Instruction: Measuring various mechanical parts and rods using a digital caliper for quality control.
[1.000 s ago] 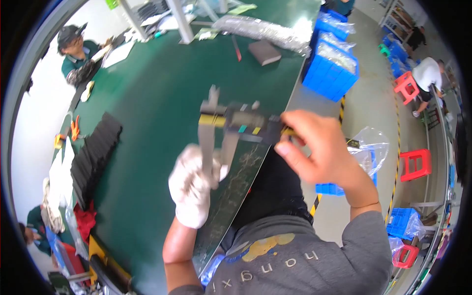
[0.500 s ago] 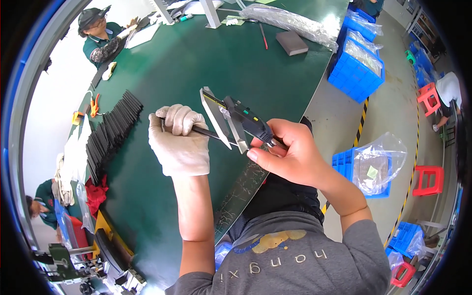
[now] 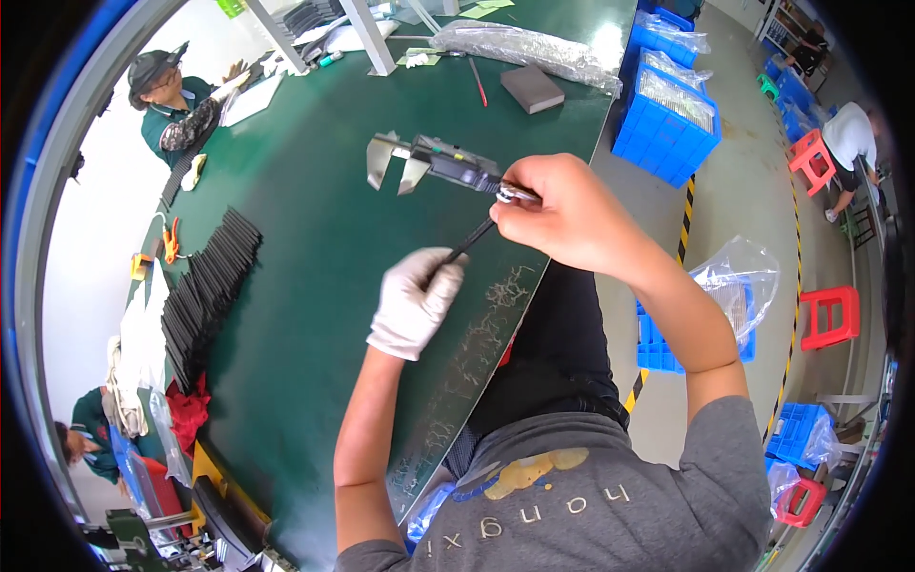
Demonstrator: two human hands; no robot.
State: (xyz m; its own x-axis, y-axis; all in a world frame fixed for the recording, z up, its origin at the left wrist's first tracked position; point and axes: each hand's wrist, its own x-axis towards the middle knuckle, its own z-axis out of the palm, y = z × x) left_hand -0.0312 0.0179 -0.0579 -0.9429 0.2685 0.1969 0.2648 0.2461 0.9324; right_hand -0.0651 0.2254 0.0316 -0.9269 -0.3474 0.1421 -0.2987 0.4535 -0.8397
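Observation:
My left hand (image 3: 412,303), in a white glove, is closed around a thin black rod (image 3: 473,239) that slants up to the right. In my bare right hand (image 3: 564,212) is a digital caliper (image 3: 456,164), its jaws parted and pointing left over the table. Nothing sits between those jaws. The rod's upper end meets the fingertips of my right hand, beneath the caliper's tail; whether they pinch it is hidden. To the left, a row of similar black rods (image 3: 212,291) lies on the green table (image 3: 315,229).
A dark box (image 3: 532,89), a red pen (image 3: 477,82) and a plastic-wrapped bundle (image 3: 529,52) lie at the far side. Blue crates (image 3: 665,124) and red stools (image 3: 829,319) stand on the floor to the right. A co-worker (image 3: 172,105) sits at the far left.
The caliper has come off the rod and moved up and left, its jaws now turned leftward. My left hand has shifted right and down, tilting the rod up toward my right hand.

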